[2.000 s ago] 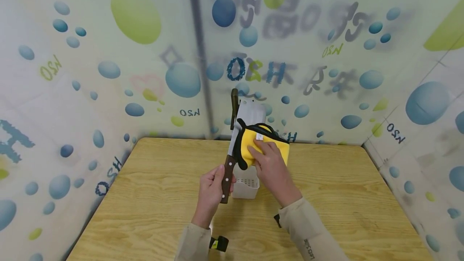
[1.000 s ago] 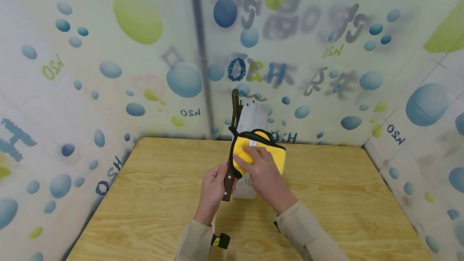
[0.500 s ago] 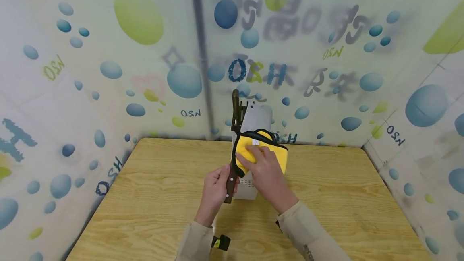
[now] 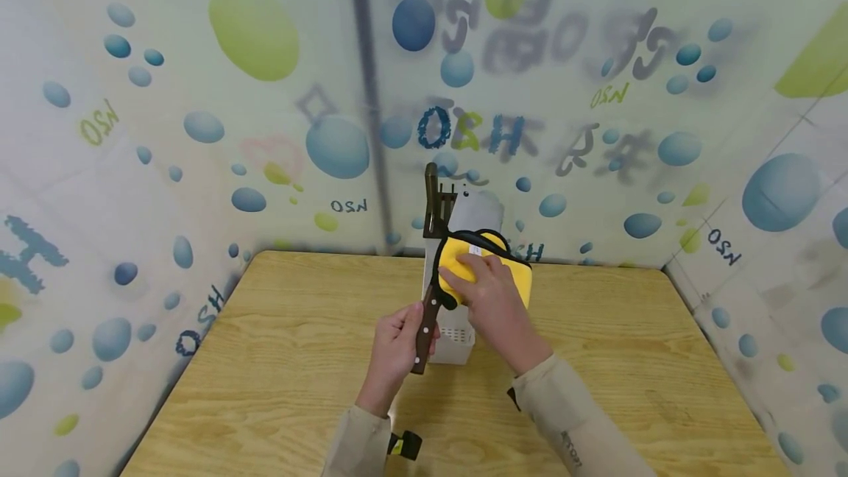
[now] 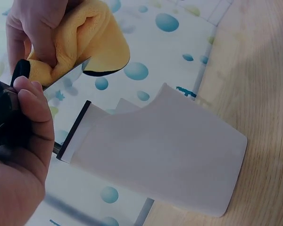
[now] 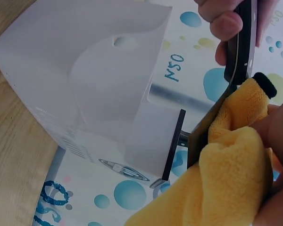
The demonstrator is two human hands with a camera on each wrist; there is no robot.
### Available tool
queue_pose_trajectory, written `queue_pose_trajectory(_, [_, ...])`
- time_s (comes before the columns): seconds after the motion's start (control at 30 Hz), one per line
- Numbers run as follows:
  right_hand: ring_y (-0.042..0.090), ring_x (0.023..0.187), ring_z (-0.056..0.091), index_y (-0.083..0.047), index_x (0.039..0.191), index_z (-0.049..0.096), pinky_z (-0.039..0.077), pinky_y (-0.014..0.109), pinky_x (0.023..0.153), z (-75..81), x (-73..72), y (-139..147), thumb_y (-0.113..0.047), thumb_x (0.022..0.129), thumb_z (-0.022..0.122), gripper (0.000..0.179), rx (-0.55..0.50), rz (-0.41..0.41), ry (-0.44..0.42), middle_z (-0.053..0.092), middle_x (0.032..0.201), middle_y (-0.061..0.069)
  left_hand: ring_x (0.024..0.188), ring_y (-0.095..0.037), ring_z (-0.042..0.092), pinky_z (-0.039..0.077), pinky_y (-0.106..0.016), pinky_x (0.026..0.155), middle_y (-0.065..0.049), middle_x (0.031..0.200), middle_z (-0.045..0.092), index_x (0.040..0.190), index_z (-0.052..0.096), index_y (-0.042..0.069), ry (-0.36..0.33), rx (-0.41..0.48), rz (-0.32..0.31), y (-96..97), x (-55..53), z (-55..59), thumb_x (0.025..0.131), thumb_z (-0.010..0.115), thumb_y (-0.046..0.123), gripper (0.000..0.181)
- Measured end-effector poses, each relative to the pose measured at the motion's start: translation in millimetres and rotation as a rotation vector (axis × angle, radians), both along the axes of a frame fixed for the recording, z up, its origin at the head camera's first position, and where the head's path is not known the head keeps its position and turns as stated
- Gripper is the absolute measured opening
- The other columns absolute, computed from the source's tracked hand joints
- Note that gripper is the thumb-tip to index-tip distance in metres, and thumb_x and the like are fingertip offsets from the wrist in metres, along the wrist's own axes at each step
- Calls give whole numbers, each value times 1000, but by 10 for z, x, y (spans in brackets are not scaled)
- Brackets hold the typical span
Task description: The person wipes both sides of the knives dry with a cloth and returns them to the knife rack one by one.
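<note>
My left hand grips the brown riveted handle of a cleaver, its broad blade pointing up and away in the head view. A yellow cloth with black edging lies over the lower blade, hiding much of it. My right hand holds this cloth against the metal, fingers spread on it. In the right wrist view the cloth is bunched around the blade, close to the handle. The left wrist view shows the cloth folded over the blade's edge.
Behind the cleaver a white knife holder stands on the wooden table. A dark-handled knife sticks up from its slotted dark top. A patterned wall sheet rises behind the table.
The cloth has slid down the blade to the handle, then back up a little with my right hand. The cleaver has tilted rightward, uncovering the holder's slots.
</note>
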State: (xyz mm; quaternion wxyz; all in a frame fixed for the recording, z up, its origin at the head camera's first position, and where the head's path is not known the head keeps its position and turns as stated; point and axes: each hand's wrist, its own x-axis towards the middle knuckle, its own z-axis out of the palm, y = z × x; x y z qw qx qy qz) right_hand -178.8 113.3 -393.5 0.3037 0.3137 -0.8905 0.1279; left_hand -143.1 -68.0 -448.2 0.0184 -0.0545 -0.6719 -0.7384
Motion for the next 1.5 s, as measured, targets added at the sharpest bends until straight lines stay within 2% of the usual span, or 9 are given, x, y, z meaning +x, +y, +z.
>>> queue_pose_trajectory(0.1, [37, 103, 57, -20, 126, 76, 52, 50, 90, 20, -41, 30, 11, 77, 82, 57, 6, -3, 15, 64, 128, 17, 56, -15, 58, 47, -24, 51, -11, 75, 64, 95, 68, -8, 0, 0, 5, 5, 12, 0, 113, 43, 24, 45])
queue_pose_trajectory(0.3, [37, 103, 56, -19, 125, 77, 51, 49, 91, 64, -115, 78, 13, 81, 75, 55, 0, -6, 9, 63, 128, 17, 56, -14, 59, 48, -24, 52, -11, 75, 64, 95, 69, -9, 2, 12, 4, 3, 30, -11, 112, 46, 29, 48])
queue_pose_trajectory(0.63, [39, 106, 56, -18, 128, 75, 51, 50, 91, 160, -276, 154, 16, 78, 71, 60, 15, -40, -6, 63, 131, 18, 54, -13, 60, 48, -24, 51, -11, 75, 64, 96, 69, -9, 22, 34, -9, -13, 59, -23, 112, 45, 19, 41])
queue_pose_trajectory(0.87, [40, 102, 57, -17, 127, 75, 52, 49, 81, 224, -402, 202, 18, 81, 64, 59, 28, -48, 28, 64, 128, 19, 55, -12, 60, 49, -24, 51, -10, 75, 64, 90, 68, -10, 11, 33, -31, -30, 85, -29, 112, 45, 23, 46])
queue_pose_trajectory(1.17, [42, 103, 58, -16, 130, 74, 51, 53, 90, 311, -541, 232, 15, 85, 66, 56, 49, -81, 19, 63, 129, 20, 54, -14, 59, 49, -24, 50, -11, 74, 65, 89, 68, -10, 18, 22, -34, -49, 101, -36, 112, 45, 22, 45])
queue_pose_trajectory(1.5, [43, 104, 58, -15, 132, 72, 51, 51, 91, 330, -669, 280, 11, 83, 69, 55, 83, -93, 11, 63, 130, 22, 55, -16, 59, 50, -24, 50, -11, 74, 65, 92, 71, -8, 31, 31, -38, -74, 120, -42, 111, 48, 20, 41])
